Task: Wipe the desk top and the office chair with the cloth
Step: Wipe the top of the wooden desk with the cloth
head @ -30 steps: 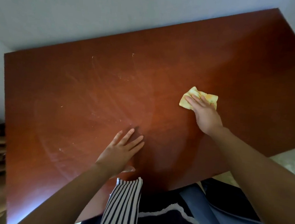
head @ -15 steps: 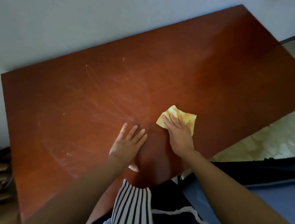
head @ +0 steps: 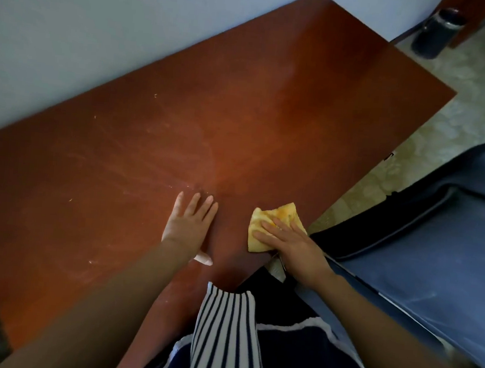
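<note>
A reddish-brown wooden bench (head: 242, 110) stands with its far long edge against a pale wall (head: 102, 25). Faint curved streaks and small pale specks (head: 149, 158) mark the left and middle of its top; the right part looks smoother and glossier.

The left hand (head: 189, 227) lies palm down on the bench, near the middle of the near edge. Its fingers (head: 195, 206) are straight, a little spread and point away from the person. They hold nothing, and the thumb sticks out toward the near edge.

The right hand (head: 291, 244) presses on a yellow cloth (head: 276, 216) with orange patches. The cloth is folded into a rough, rumpled pad. It lies on the bench top close to the near edge, just right of the left hand but not touching it. The right fingers (head: 272, 226) lie flat and straight across the near half of the cloth, pointing left, and the far corner of the cloth shows beyond them. The wrist reaches out past the bench edge.

A chair (head: 434, 259) with a blue seat and a dark rim stands to the right, close to the near edge of the bench. Under it is a pale, mottled floor (head: 462, 100). A dark round container (head: 436, 33) stands on the floor beyond the far right corner of the bench. At the bottom, between the forearms, the person's dark and white striped clothing (head: 225, 338) is in view.
</note>
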Demonstrator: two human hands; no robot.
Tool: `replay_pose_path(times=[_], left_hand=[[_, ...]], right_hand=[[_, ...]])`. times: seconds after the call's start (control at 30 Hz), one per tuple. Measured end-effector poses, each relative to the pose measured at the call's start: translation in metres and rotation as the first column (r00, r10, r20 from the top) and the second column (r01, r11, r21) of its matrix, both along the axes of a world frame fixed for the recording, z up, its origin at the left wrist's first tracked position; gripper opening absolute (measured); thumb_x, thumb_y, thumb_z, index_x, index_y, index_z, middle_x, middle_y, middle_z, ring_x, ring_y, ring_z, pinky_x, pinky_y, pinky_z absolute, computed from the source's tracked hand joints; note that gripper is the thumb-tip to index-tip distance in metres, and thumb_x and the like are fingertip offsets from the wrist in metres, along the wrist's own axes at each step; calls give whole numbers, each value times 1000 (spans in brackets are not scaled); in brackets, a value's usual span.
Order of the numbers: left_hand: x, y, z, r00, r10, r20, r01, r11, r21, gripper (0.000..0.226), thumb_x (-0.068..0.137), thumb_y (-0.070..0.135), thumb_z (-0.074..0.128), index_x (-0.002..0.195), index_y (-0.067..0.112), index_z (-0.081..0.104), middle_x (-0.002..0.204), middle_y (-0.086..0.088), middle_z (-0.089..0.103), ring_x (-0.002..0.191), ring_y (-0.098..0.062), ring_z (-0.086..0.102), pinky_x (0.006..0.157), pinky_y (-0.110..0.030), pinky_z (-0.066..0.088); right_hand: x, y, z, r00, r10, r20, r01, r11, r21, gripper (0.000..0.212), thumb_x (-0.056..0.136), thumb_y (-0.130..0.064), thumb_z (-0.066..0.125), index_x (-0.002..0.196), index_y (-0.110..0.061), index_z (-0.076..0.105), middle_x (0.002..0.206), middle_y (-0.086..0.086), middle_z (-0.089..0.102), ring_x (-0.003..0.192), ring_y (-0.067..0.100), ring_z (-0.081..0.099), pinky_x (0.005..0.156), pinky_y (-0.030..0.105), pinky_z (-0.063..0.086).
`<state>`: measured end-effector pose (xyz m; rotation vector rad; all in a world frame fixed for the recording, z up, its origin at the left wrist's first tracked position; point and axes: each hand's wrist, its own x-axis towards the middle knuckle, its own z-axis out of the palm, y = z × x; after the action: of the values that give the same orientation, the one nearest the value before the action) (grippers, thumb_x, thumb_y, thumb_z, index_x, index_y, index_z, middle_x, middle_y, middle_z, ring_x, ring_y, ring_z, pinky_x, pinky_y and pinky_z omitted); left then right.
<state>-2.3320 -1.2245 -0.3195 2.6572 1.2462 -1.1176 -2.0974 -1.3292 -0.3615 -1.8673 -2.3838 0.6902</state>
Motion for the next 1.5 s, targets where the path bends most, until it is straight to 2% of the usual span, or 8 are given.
replay_pose_path(times=[0.27, 0.5, 0.73, 0.9, 1.2, 1.33, 1.4, 1.5], left_hand=[[-1, 3, -1, 1000, -5, 19, 5, 1000, -11, 126, 69, 81, 48, 146, 13, -24, 158, -3, -21, 144, -30, -19, 112, -57, -13], [-9, 7, 6, 996, 1, 90, 7, 996, -91, 119, 73, 80, 44, 148, 16, -22, 157, -1, -23, 144, -29, -21, 111, -57, -13], [-42, -17, 9, 962, 207, 180, -192, 977, -98, 112, 80, 72, 47, 147, 17, -23, 157, -2, -22, 144, -27, -20, 112, -53, -12], [-62, -28, 4, 877, 422, 230, -405, 906, -118, 108, 83, 69, 47, 147, 18, -23, 157, 0, -23, 143, -23, -23, 108, -47, -17], [-57, -16, -2, 746, 559, 361, -555, 822, -126, 105, 84, 64, 52, 150, 17, -14, 158, 0, -20, 145, -21, -20, 114, -46, -11], [-51, -2, -4, 726, 589, 356, -581, 802, -141, 108, 82, 65, 52, 150, 15, -15, 158, -2, -21, 145, -21, -18, 114, -50, -11], [-48, 4, -6, 721, 601, 345, -589, 794, -151, 112, 81, 67, 53, 148, 15, -19, 157, -4, -23, 145, -22, -16, 113, -51, -11], [-49, 11, -8, 750, 594, 290, -585, 801, -127, 120, 76, 72, 52, 146, 13, -25, 156, -7, -26, 146, -24, -13, 113, -52, -10]], right_hand=[[54, 38, 12, 983, -183, 11, 183, 983, -16, 71, 93, 13, 37, 148, -32, 24, 157, -3, 16, 146, 20, 8, 119, 41, 10], [82, 110, 18, 935, -352, -29, 345, 928, -139, 47, 103, -11, 32, 146, -30, 30, 157, -3, 19, 146, 19, 9, 117, 41, 16], [28, 170, 17, 913, -399, -91, 390, 916, -95, 46, 101, -8, 35, 143, -26, 39, 156, 1, 24, 146, 27, 5, 117, 50, 9], [-43, 178, 10, 970, -243, 22, 243, 970, 1, 50, 100, -9, 35, 146, -29, 31, 156, -3, 23, 145, 29, 6, 111, 57, 12], [-85, 116, 4, 995, 82, -49, -81, 996, 30, 51, 100, -11, 35, 146, -33, 31, 155, -8, 26, 146, 21, 7, 116, 45, 2], [-53, 88, 7, 946, 318, -63, -318, 948, 0, 48, 100, -11, 38, 143, -33, 36, 153, -10, 28, 146, 17, 9, 118, 37, -4], [-30, 78, 10, 892, 445, -78, -444, 896, 32, 52, 94, -6, 48, 141, -29, 42, 151, -7, 31, 145, 22, 14, 118, 43, 3], [-2, 81, 16, 756, 652, 54, -654, 750, 96, 71, 75, 0, 71, 138, -23, 48, 147, 0, 40, 139, 28, 26, 112, 52, 18]])
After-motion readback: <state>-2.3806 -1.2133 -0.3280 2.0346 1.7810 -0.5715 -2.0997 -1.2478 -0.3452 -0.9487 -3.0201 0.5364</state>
